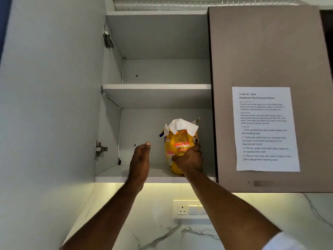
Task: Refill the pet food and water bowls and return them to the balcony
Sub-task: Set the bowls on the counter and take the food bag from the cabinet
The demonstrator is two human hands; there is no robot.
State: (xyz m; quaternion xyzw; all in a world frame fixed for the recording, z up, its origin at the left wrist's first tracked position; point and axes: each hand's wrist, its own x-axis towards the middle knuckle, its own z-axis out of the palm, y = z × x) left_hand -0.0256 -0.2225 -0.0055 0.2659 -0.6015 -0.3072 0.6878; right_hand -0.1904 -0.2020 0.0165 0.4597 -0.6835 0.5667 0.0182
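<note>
Your right hand [188, 158] is wrapped tight around the lower half of the yellow pet food bag [180, 141], which stands upright on the bottom shelf [111, 175] of the open wall cupboard, toward its right side, with its torn white top flopping open. Your left hand [140, 159] floats just to the bag's left with fingers loosely apart, touching nothing. The bag's print is too small to read, but the sheet [264, 129] taped to the cupboard door [266, 51] says "TASK ID: 3568, Replenish Pet Food and Water" with four numbered steps.
</note>
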